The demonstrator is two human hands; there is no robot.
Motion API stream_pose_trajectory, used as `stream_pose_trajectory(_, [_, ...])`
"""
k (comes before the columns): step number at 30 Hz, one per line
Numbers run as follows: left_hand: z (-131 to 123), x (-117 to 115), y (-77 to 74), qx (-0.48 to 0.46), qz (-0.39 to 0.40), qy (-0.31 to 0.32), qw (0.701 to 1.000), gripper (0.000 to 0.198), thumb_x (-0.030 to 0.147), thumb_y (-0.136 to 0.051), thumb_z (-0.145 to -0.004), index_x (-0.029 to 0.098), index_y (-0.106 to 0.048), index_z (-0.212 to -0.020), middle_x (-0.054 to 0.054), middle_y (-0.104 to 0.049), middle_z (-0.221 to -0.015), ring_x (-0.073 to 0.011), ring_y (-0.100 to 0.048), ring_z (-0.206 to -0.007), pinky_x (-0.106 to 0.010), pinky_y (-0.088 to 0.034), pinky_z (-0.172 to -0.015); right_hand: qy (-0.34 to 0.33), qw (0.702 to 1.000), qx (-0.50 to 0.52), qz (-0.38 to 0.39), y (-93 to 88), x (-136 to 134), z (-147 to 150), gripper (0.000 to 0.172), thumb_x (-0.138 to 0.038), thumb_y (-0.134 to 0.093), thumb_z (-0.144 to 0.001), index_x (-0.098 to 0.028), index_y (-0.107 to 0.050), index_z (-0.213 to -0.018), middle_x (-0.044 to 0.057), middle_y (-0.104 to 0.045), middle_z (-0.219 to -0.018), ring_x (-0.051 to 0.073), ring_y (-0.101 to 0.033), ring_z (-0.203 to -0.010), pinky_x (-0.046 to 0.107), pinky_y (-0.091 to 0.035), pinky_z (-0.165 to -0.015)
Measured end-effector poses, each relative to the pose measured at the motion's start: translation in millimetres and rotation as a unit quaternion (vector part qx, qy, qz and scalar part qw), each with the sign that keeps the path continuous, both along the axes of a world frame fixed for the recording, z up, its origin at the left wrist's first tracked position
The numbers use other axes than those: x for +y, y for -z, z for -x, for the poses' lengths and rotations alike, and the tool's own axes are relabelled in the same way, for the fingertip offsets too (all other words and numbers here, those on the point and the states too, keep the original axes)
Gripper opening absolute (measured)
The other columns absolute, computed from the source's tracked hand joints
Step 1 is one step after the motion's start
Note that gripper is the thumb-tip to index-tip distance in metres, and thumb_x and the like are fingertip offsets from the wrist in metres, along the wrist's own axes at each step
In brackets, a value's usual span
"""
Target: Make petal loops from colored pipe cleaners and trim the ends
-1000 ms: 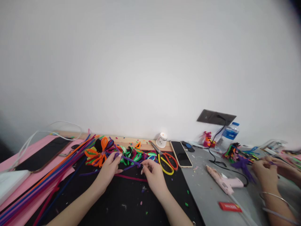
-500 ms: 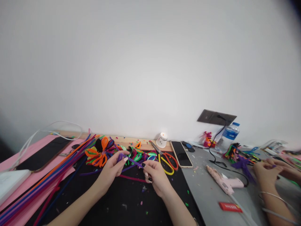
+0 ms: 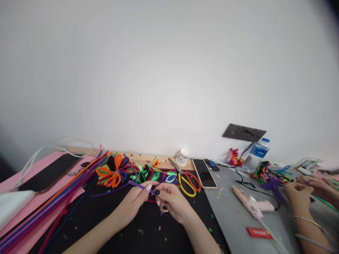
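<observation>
A purple pipe cleaner [image 3: 138, 185] is pinched between my two hands over the black mat [image 3: 148, 233]. My left hand [image 3: 137, 197] closes its thumb and fingers on it, and one end sticks out to the upper left. Right beside it, my right hand [image 3: 171, 199] pinches the same pipe cleaner close to the left fingertips, where fingers hide part of it. Behind the hands lie looped pipe-cleaner flowers, an orange one [image 3: 114, 172] at the left and a green one [image 3: 145, 173] in the middle. Scissors [image 3: 189, 183] with yellow and red handles rest to the right.
Long pipe cleaners [image 3: 66, 194] lie across pink sheets at left, near a dark phone [image 3: 50, 173]. Another phone [image 3: 203, 173] and a paper cup [image 3: 182, 157] stand by the wall. A pink glue gun [image 3: 253, 204] lies right, near a co-worker's hands [image 3: 302, 194].
My hands have come together, with the right hand shifted left. The stretch of purple pipe cleaner between them is shorter, and its end now points out past my left hand.
</observation>
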State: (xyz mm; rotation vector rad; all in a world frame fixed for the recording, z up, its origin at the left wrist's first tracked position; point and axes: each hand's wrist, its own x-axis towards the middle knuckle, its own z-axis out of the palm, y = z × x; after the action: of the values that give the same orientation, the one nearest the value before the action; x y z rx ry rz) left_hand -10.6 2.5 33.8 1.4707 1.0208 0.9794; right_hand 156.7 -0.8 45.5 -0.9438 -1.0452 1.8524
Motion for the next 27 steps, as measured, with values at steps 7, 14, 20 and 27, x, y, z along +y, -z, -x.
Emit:
stream_pose_trajectory(7, [4, 9, 5.6, -0.079, 0.048, -0.007, 0.996, 0.042, 0.052, -0.036, -0.085, 0.016, -0.053, -0.098, 0.009, -0.021, -0.058, -0.0079, -0.016, -0.046, -0.020, -0.012, -0.041, 0.094, 0.994, 0.019, -0.047, 8.2, 7, -3, 0.017, -0.027, -0.067, -0.068, -0.013, -0.057, -0.070, 0.003, -0.064, -0.060, 0.005, -0.042, -0.038, 0.017, -0.027, -0.037])
stream_pose_trajectory(14, [2, 6, 7.5, -0.038, 0.023, 0.013, 0.999, 0.036, 0.050, -0.034, -0.087, 0.019, -0.051, -0.079, 0.010, -0.022, -0.054, -0.0085, -0.019, -0.046, -0.020, -0.017, -0.042, 0.071, 0.997, 0.016, -0.036, 6.7, 4, 2, 0.015, -0.024, -0.067, -0.066, -0.013, -0.057, -0.071, 0.004, -0.066, -0.057, 0.005, -0.044, -0.035, 0.016, -0.026, -0.036])
stream_pose_trajectory(20, [1, 5, -1.5, 0.011, -0.029, 0.026, 0.999, 0.033, 0.043, -0.038, -0.088, 0.020, -0.041, -0.065, 0.009, -0.030, -0.054, -0.0096, -0.029, -0.049, -0.022, -0.025, -0.049, 0.068, 0.997, 0.009, -0.032, 8.6, 4, 2, 0.020, -0.027, -0.069, -0.065, -0.013, -0.055, -0.071, 0.004, -0.066, -0.056, 0.005, -0.044, -0.035, 0.015, -0.027, -0.036])
stream_pose_trajectory(27, [0, 8, 11.9, 0.034, 0.002, -0.018, 0.999, 0.035, 0.047, -0.035, -0.087, 0.022, -0.034, -0.063, 0.009, -0.025, -0.052, -0.0102, -0.026, -0.049, -0.023, -0.023, -0.048, 0.076, 0.996, 0.012, -0.038, 7.5, 3, 4, 0.023, -0.029, -0.071, -0.064, -0.012, -0.057, -0.073, 0.004, -0.066, -0.059, 0.005, -0.044, -0.036, 0.015, -0.029, -0.036])
